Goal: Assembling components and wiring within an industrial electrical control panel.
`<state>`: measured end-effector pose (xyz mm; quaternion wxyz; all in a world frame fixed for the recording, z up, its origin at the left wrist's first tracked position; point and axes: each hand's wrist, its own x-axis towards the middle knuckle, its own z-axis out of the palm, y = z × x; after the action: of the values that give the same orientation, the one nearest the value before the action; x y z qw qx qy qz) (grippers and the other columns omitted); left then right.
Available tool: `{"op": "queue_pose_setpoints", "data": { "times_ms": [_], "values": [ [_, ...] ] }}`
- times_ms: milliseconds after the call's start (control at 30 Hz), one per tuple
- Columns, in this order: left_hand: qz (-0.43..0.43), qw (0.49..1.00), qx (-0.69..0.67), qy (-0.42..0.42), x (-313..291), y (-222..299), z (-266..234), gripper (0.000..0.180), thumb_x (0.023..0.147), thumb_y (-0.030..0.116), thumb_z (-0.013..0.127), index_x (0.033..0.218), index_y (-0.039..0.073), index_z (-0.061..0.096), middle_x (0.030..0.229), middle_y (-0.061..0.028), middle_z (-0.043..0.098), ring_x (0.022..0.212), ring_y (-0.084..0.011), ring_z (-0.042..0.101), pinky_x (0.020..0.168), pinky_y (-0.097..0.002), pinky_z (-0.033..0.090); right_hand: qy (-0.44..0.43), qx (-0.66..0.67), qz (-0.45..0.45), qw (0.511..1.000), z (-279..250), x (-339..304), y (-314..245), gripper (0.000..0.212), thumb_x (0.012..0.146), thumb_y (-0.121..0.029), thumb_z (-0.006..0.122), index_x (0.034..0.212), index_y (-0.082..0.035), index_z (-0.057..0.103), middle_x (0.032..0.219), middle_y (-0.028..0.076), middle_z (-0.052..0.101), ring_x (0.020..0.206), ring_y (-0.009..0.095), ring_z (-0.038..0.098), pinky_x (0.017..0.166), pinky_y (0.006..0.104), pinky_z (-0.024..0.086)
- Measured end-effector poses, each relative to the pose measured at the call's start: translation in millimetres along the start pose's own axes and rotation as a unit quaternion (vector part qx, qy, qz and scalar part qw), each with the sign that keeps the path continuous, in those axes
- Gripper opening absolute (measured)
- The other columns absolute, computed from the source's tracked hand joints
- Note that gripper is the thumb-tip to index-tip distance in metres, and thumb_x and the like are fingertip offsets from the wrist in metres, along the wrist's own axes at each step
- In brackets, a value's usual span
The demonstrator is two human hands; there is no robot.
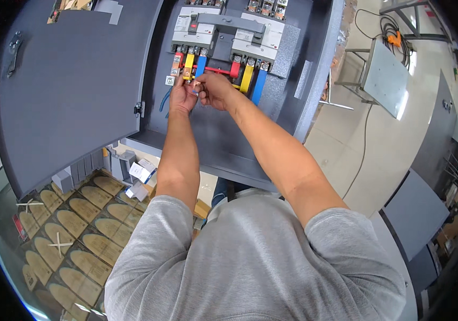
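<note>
Both my hands are inside a dark grey metal electrical cabinet [229, 155], just below the left circuit breaker [194, 29]. My left hand [183, 98] has its fingers raised and bent at the bare copper ends of the red busbar [177, 61] and yellow busbar [188, 65]. Beside it, my right hand [215, 91] is closed in a pinch near the lower end of the blue busbar [201, 66]. Whatever small piece lies between the fingertips is too hidden to name. Another breaker [261, 41] to the right carries its own red [235, 69], yellow [247, 78] and blue busbars [259, 88].
A grey bar [231, 21] spans both breakers. The cabinet door [73, 101] swings wide at the left. Blue wire [165, 100] hangs by my left hand. Low at left is a glass-topped surface [79, 235]; on the right floor stand a metal-topped stool [385, 77] and a coiled cable [395, 32].
</note>
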<state>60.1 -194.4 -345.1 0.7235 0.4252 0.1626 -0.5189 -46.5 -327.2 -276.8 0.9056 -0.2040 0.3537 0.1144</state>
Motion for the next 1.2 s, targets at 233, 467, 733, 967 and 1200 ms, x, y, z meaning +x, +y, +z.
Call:
{"op": "queue_pose_setpoints", "data": {
  "times_ms": [233, 467, 733, 967, 1200],
  "values": [
    [-0.012, 0.999, -0.030, -0.031, -1, 3, -7, 0.031, 0.100, 0.040, 0.052, 0.101, 0.011, 0.061, 0.067, -0.0034, 0.061, 0.052, -0.0180, 0.054, 0.044, -0.0325, 0.041, -0.062, 0.093, 0.040, 0.993, -1, 17, 0, 0.016, 0.092, -0.013, 0.053, 0.077, -0.009, 0.059, 0.062, 0.000, 0.056, 0.046, 0.010, 0.047, 0.042, 0.0276, 0.039],
    [-0.013, 0.999, 0.021, 0.044, -8, 4, 6, 0.032, 0.099, 0.043, 0.054, 0.099, 0.012, 0.062, 0.062, -0.0008, 0.056, 0.047, -0.0168, 0.048, 0.041, -0.0321, 0.038, -0.028, 0.052, 0.003, 0.998, 4, 19, 5, 0.020, 0.096, -0.018, 0.052, 0.080, -0.009, 0.058, 0.063, -0.002, 0.055, 0.047, 0.009, 0.047, 0.043, 0.0246, 0.042],
    [0.021, 0.999, 0.013, 0.045, -10, -4, 17, 0.033, 0.095, 0.049, 0.058, 0.095, 0.016, 0.062, 0.062, -0.0014, 0.054, 0.048, -0.0162, 0.049, 0.040, -0.0303, 0.035, 0.009, -0.003, 0.011, 1.000, 4, 11, -3, 0.024, 0.096, -0.022, 0.053, 0.078, -0.009, 0.059, 0.062, -0.001, 0.057, 0.047, 0.010, 0.053, 0.042, 0.0278, 0.047],
    [-0.010, 0.995, 0.048, 0.083, -13, -1, 21, 0.034, 0.093, 0.055, 0.059, 0.092, 0.021, 0.062, 0.056, -0.0005, 0.052, 0.044, -0.0165, 0.048, 0.037, -0.0304, 0.032, 0.029, 0.022, -0.015, 0.999, 13, 7, 1, 0.023, 0.096, -0.024, 0.055, 0.082, -0.006, 0.062, 0.062, 0.001, 0.060, 0.048, 0.012, 0.055, 0.044, 0.0283, 0.047],
    [-0.025, 0.998, 0.048, 0.018, -18, -1, 23, 0.031, 0.091, 0.054, 0.060, 0.091, 0.023, 0.058, 0.053, 0.0069, 0.045, 0.042, -0.0121, 0.045, 0.042, -0.0313, 0.043, 0.022, -0.015, 0.001, 1.000, 7, 9, 1, 0.023, 0.095, -0.024, 0.057, 0.086, -0.005, 0.063, 0.066, 0.005, 0.063, 0.047, 0.015, 0.056, 0.043, 0.0302, 0.046]
  ]
}}
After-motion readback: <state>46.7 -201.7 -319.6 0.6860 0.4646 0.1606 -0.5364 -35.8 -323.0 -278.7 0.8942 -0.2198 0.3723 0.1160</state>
